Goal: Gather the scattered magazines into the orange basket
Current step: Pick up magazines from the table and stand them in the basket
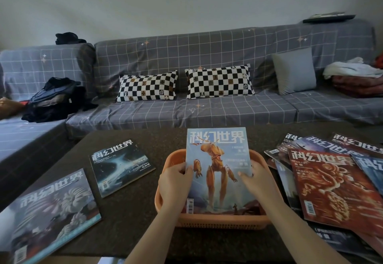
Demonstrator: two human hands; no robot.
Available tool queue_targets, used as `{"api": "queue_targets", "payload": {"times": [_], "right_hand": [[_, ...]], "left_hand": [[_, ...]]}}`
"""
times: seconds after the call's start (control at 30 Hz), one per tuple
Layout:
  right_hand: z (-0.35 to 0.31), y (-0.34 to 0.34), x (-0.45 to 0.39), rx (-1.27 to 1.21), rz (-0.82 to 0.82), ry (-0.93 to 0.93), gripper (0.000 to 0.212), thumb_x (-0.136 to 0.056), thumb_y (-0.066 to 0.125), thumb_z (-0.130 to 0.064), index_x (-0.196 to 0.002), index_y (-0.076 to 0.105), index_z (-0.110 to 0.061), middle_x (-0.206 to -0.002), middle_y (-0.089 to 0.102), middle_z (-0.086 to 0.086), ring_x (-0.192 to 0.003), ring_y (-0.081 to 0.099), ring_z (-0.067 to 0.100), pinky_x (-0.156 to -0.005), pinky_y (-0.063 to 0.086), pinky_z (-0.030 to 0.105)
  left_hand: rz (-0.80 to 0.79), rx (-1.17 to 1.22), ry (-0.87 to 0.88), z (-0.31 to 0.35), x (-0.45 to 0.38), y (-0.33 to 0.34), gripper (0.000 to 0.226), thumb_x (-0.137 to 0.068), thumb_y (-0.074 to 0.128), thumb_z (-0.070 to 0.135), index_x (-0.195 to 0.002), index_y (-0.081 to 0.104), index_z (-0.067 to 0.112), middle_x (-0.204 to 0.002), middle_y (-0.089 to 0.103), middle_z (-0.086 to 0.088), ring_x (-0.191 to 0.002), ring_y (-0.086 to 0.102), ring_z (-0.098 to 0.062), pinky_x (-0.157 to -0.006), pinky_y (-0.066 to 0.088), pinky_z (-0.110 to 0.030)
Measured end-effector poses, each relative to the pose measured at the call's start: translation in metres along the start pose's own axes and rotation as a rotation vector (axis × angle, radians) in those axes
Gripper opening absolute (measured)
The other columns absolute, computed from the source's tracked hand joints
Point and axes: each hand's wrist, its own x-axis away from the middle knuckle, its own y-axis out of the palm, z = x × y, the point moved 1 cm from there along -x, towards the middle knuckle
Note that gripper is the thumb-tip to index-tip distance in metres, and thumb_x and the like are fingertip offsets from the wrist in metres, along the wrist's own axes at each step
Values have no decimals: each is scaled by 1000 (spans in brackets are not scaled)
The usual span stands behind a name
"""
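An orange basket point(223, 220) stands on the dark table in front of me. A light blue magazine with an orange robot on its cover point(217, 160) leans in the basket, its top sticking out past the far rim. My left hand point(176, 182) grips its left edge, and my right hand point(257, 178) holds its right edge with fingers over the cover. Two magazines lie on the table to the left: a dark one point(121, 167) and a grey-blue one point(51, 216). Several magazines are piled on the right, with a red one point(329, 189) on top.
The dark table point(132, 222) reaches the grey checked sofa point(207, 108) behind it. On the sofa lie two black-and-white checked pillows point(147, 86), a grey cushion point(294, 70), dark clothes point(56, 99) at the left and folded laundry point(352, 70) at the right.
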Motion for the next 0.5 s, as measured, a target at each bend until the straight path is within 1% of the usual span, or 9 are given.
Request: {"api": "queue_targets", "payload": {"times": [0.1, 0.17, 0.2, 0.23, 0.3, 0.37, 0.43, 0.47, 0.5], "right_hand": [[-2, -1, 3, -16, -5, 4, 38, -91, 57, -28, -128, 51, -22, -123, 60, -1, -98, 56, 10, -67, 40, 21], [-5, -2, 6, -47, -1, 7, 38, -91, 56, -28, -128, 51, -21, -124, 59, 1, -96, 53, 10, -69, 41, 23], [-6, -3, 8, -65, 7, 8, 39, -92, 55, -29, -129, 49, -20, -126, 57, 1, -99, 54, 11, -70, 41, 23], [-7, -3, 10, -85, 20, 4, 42, -92, 55, -30, -132, 47, -19, -130, 55, 1, -104, 55, 14, -72, 43, 23], [-10, -2, 17, -106, 76, -38, 50, -91, 56, -30, -137, 41, -19, -133, 52, 1, -108, 56, 14, -70, 45, 19], [-18, 2, 26, -94, 145, -102, 54, -91, 56, -30, -140, 37, -20, -132, 52, -3, -95, 54, 2, -58, 39, 8], [-32, 13, 33, -118, 161, -146, 54, -91, 57, -29, -140, 36, -21, -125, 56, -3, -77, 52, -4, -53, 40, 8], [-40, 21, 37, -146, 143, -176, 51, -91, 57, -29, -138, 39, -21, -123, 57, -3, -74, 51, -5, -57, 41, 8], [-50, 31, 41, -173, 115, -213, 46, -91, 58, -28, -135, 44, -21, -121, 59, -4, -78, 53, -5, -65, 42, 9]], "left_hand": [[10, 30, -23, 2, 0, -2, 32, -93, 59, 34, -61, 52, 36, -58, 63, 10, -50, 56, -4, -48, 44, -21], [-19, 23, -22, 4, 3, -3, 25, -94, 58, 36, -69, 53, 36, -63, 60, 13, -55, 55, -1, -55, 50, -23], [-39, 39, -14, 2, 4, -4, 13, -94, 57, 37, -81, 59, 35, -67, 59, 16, -58, 54, 1, -56, 51, -23], [-54, 54, -1, 4, 8, -8, 9, -94, 57, 36, -99, 63, 31, -73, 57, 19, -61, 54, 4, -53, 48, -19], [-64, 99, 30, 3, 13, -14, 39, -93, 58, 36, -131, 54, 25, -92, 62, 19, -78, 58, 5, -59, 43, -14], [-31, 175, 36, -2, 15, -25, 47, -93, 58, 36, -138, 49, 25, -119, 64, 8, -100, 60, -5, -73, 49, -19], [4, 211, 41, -8, 16, -39, 44, -93, 58, 35, -135, 51, 26, -122, 64, 5, -95, 58, -2, -68, 46, -13], [15, 220, 51, -13, 16, -46, 43, -93, 58, 35, -135, 52, 26, -120, 65, 7, -88, 57, 3, -61, 43, -10], [27, 234, 61, -18, 17, -54, 43, -93, 59, 34, -134, 52, 25, -116, 65, 10, -83, 57, 8, -55, 42, -8]]}}
